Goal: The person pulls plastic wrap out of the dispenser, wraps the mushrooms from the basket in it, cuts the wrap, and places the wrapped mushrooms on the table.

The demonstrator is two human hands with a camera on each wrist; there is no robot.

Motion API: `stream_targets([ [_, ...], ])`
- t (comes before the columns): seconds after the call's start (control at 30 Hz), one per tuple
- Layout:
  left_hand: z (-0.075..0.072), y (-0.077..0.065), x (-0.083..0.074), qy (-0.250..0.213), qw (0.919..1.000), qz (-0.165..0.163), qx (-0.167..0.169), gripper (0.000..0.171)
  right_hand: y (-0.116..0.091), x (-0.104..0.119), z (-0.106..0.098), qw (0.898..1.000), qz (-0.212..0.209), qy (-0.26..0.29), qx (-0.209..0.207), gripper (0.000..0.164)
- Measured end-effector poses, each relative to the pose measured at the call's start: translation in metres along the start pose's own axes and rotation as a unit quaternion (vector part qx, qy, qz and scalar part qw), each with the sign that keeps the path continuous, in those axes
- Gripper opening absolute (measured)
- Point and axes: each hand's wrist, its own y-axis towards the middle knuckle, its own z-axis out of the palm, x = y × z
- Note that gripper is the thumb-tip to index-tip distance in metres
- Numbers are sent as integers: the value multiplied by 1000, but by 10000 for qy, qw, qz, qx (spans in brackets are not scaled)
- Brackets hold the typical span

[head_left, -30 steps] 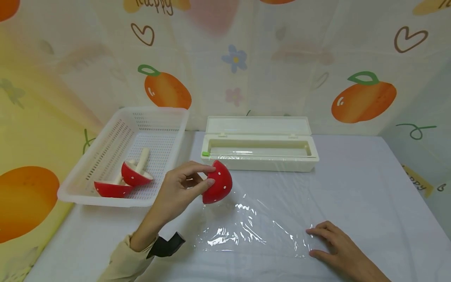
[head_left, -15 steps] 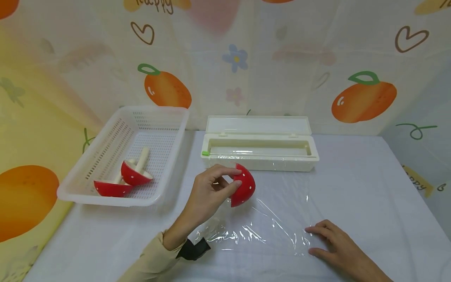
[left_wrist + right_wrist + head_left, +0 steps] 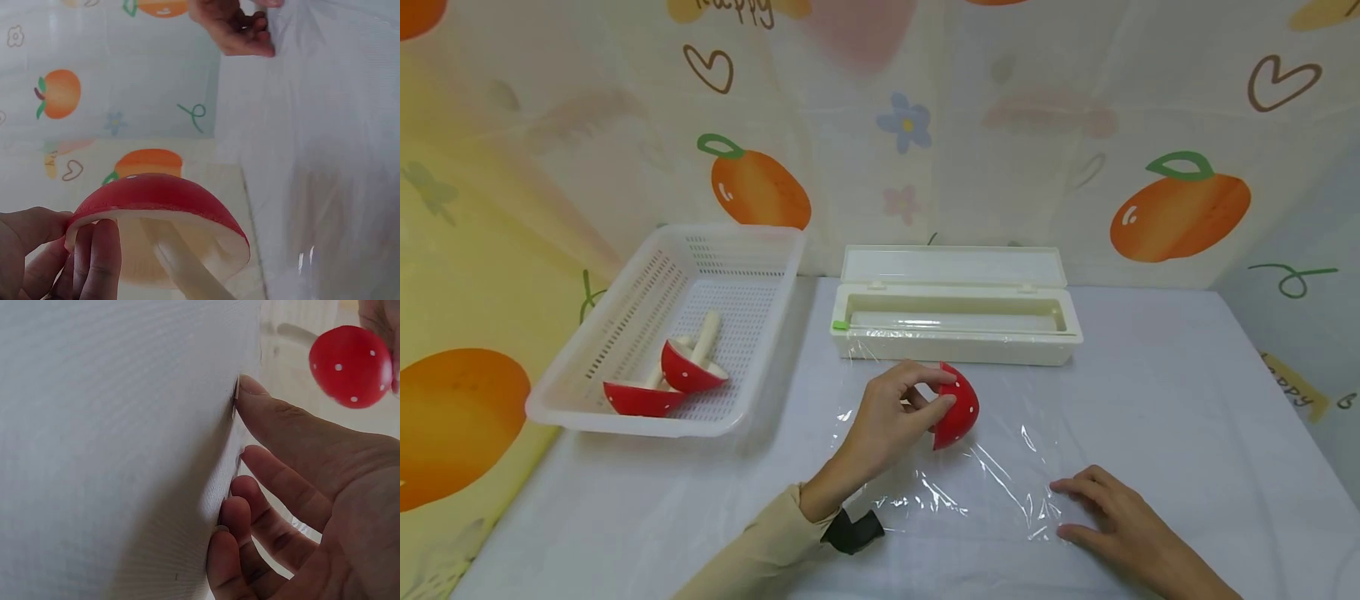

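Note:
A toy mushroom (image 3: 958,408) with a red, white-dotted cap is pinched at the cap's rim by my left hand (image 3: 891,417). In the left wrist view the mushroom's pale stem (image 3: 178,259) sticks out from under the cap, and the thumb lies on the rim opposite the fingers. Below it, a sheet of clear cling film (image 3: 932,500) stretches over the white tablecloth. My right hand (image 3: 1112,521) rests at the film's near right corner, thumb and fingers spread apart with their tips touching the surface. The right wrist view shows the thumb (image 3: 281,415) at the film's edge.
A white cling film dispenser (image 3: 958,348) stands at the back with its lid raised, film running out over its front. At left sits a white perforated basket (image 3: 632,427) holding two more red-capped mushrooms (image 3: 688,371). A fruit-printed cloth hangs behind the table.
My left hand has carried the mushroom rightward and slightly down over the cling film. The right hand stays at the film's corner.

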Motion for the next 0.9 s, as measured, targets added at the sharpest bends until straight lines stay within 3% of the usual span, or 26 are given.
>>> stream_targets([
  [0.57,34,2,18,169,9988,-122,446,22,8,-2,-2,9988,248,67,413,44],
  [0.9,37,-1,20,357,9956,234,831,33,8,-2,-1,9991,179,239,290,43],
])
